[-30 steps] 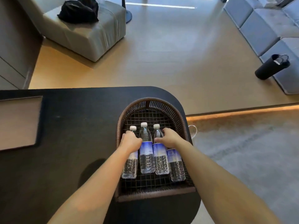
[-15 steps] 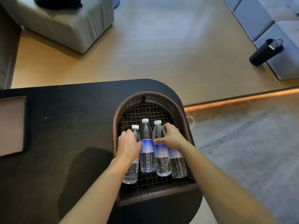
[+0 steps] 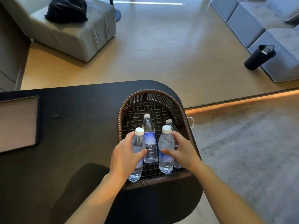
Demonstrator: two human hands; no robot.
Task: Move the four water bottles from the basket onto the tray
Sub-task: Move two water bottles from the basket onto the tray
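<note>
A brown wicker basket (image 3: 123, 110) stands at the right end of the black table (image 3: 72, 123). My left hand (image 3: 124, 157) grips a clear water bottle (image 3: 138, 143) with a white cap, raised and tilted above the basket's left side. My right hand (image 3: 182, 151) grips a second bottle (image 3: 165, 143), also raised. Two more bottles lie in the basket: one in the middle (image 3: 149, 136) with a blue label, one at the right (image 3: 170, 124), mostly hidden behind my right hand. The tray (image 3: 16, 122) lies at the table's left edge.
A grey armchair (image 3: 77, 33) with a black bag (image 3: 66, 10) stands beyond the table at the left. A grey sofa (image 3: 267, 26) and a dark cylindrical flask (image 3: 258, 57) are at the far right. A grey rug (image 3: 250, 151) lies right of the table.
Both hands have closed on the outer-left and inner-right bottles and lifted them up from lying flat in the basket. The other two bottles stay in place.
</note>
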